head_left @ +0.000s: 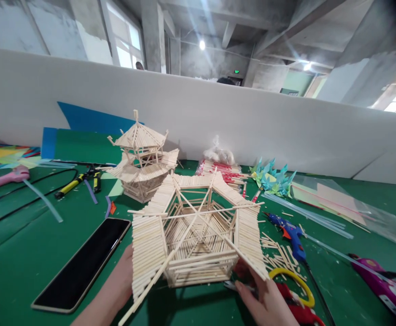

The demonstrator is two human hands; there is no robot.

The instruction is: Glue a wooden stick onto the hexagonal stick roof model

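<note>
A pavilion model made of thin wooden sticks (202,267) is in front of me, its roof open in the middle and several sticks crossing over the opening. From the left, my left hand (127,267) grips it beneath the slatted eave, which hides the fingers. On the other side my right hand (260,294) is closed at the lower right of the model, with part of the fingers under the eave. Beside that hand lie yellow-and-red-handled scissors (308,290); a metal tip shows near the thumb. A finished-looking two-tier stick pavilion (143,174) stands behind on the left.
A phone (82,265) lies at left, near pliers (73,185) and a pink glue gun (7,179). At right are a blue glue gun (294,233), loose stick pieces (281,258), glue sticks (309,213) and a purple tool (381,280). A white partition (286,131) rises behind.
</note>
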